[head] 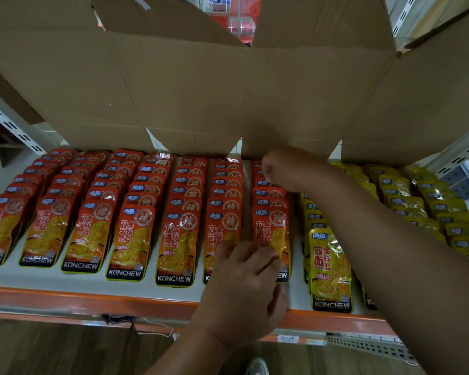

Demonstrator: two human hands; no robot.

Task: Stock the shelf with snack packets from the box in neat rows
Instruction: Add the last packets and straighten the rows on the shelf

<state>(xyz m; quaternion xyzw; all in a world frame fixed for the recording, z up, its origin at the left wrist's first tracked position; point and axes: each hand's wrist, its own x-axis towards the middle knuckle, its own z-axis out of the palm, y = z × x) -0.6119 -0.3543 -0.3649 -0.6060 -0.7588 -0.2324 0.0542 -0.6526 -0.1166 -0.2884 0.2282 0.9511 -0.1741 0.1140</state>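
Box (190, 85): large open carton, held over the back of the shelf just above and behind the right hand, flaps hanging down. Its inside is not shown, so what remains in it cannot be told. It is probably kept there so stock is within short reach.

Shelf (65, 282): white deck with an orange lip, running under both hands. The lip passes just below the left hand.

Red packets (130, 239): laid in overlapping files running front to back, brand ends forward, and spread away to the left of both hands. Yellow packets (331, 269): the same layout, just right of the grip and passing under the right forearm. Flavours are kept in separate blocks.

The file being worked is the last red one, between the two hands.

Right hand (282, 166): reached to the far end of that file, under the box flap, with fingers curled tight over the rear packets (260, 182). Whether one is pinched cannot be told. It is judged that the back is being squared or added to.

Left hand (244, 288): at the near end. Bent fingers (238, 253) are laid over the lower half of the front packet (271, 228), with the thumb at its lower right corner. This is read as a light pinch that anchors the file so it is not pushed forward.
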